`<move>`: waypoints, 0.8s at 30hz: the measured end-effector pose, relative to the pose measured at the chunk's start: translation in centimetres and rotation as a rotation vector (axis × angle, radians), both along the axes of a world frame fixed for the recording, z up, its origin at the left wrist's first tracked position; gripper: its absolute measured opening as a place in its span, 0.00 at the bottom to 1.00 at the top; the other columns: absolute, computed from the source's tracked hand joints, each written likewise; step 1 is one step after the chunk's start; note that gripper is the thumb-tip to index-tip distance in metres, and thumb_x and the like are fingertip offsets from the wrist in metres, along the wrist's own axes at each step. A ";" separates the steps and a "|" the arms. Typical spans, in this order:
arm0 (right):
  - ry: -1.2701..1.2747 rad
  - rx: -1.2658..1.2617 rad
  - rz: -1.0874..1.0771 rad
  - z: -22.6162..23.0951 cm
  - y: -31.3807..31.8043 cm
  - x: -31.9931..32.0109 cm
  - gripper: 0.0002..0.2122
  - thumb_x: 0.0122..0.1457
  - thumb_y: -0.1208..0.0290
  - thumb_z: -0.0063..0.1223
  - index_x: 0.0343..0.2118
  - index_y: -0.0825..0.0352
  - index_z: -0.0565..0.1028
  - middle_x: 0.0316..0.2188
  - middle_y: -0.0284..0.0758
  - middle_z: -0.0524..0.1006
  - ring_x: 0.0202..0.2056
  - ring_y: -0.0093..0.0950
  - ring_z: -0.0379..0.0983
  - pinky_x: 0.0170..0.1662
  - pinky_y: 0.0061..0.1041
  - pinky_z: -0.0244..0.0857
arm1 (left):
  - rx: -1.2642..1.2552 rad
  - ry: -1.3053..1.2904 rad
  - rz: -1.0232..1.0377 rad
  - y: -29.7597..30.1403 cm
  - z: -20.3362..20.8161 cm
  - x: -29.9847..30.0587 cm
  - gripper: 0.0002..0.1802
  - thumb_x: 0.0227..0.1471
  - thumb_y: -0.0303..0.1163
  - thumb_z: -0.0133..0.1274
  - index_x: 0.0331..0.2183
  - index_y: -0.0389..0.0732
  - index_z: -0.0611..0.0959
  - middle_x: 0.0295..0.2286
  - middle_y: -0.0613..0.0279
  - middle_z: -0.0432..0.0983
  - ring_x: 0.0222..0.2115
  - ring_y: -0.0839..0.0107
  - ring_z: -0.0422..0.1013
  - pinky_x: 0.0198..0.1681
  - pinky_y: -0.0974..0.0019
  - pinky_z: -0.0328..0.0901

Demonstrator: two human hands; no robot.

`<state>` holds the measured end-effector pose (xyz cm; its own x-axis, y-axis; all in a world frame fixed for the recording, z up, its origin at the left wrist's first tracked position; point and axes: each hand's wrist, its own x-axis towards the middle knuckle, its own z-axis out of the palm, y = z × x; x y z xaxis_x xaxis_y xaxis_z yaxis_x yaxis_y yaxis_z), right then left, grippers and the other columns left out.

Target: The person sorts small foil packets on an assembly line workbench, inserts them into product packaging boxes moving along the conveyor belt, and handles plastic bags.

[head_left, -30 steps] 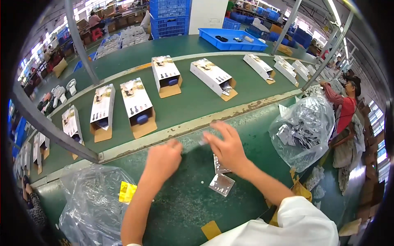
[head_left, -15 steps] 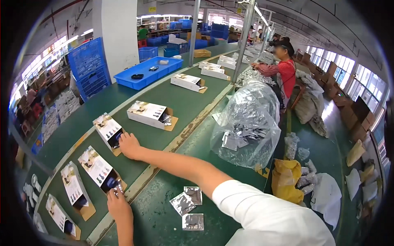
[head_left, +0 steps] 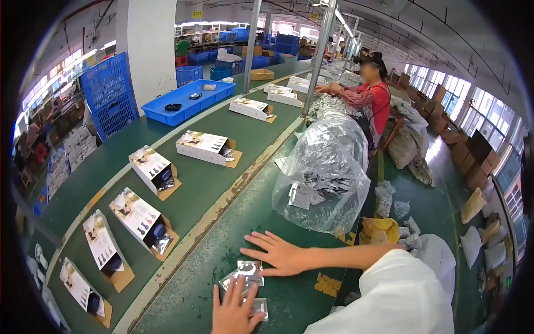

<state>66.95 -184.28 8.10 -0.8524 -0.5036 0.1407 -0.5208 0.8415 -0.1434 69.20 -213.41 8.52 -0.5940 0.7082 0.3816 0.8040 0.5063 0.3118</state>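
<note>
My left hand, fingers spread, lies over several small silver foil packets on the green work table. Another packet shows partly beside its thumb. Just beyond, my right hand reaches in flat with fingers stretched apart, its thumb at the edge of the top packet. Neither hand visibly grips anything. On the belt to the left, printed white boxes lie with their end flaps open. The nearest middle box has a silver packet and something dark blue in its mouth; another box lies beyond it.
A big clear plastic bag full of silver packets stands on the table ahead. A blue tray with small items sits past the belt. A co-worker in red stands farther along. A yellow sack lies at right.
Both hands have left the boxes and come back over the foil packets on the table. A silver packet now sits in the mouth of the nearest middle box. The view has shifted slightly.
</note>
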 end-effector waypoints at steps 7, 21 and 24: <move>0.090 -0.033 0.009 -3.3 -4.3 5.4 0.30 0.62 0.55 0.57 0.65 0.60 0.65 0.66 0.48 0.60 0.65 0.48 0.59 0.66 0.48 0.55 | -0.097 0.022 0.003 -3.7 -5.7 4.5 0.39 0.50 0.50 0.61 0.61 0.49 0.73 0.61 0.51 0.65 0.63 0.51 0.59 0.64 0.40 0.53; 0.179 -0.045 0.286 -2.3 -16.6 7.2 0.24 0.47 0.67 0.67 0.49 0.63 0.76 0.53 0.41 0.74 0.56 0.40 0.70 0.56 0.41 0.66 | 0.732 -0.547 0.081 -14.7 -4.3 4.4 0.06 0.48 0.23 0.63 0.32 0.37 0.84 0.51 0.50 0.76 0.58 0.52 0.69 0.59 0.56 0.64; 0.254 0.074 0.313 -1.7 -17.9 7.2 0.23 0.45 0.71 0.63 0.47 0.68 0.75 0.52 0.41 0.75 0.55 0.40 0.71 0.57 0.40 0.67 | 0.933 -0.648 0.129 -17.3 -5.7 4.4 0.06 0.52 0.23 0.60 0.35 0.37 0.83 0.47 0.56 0.75 0.46 0.66 0.73 0.50 0.65 0.67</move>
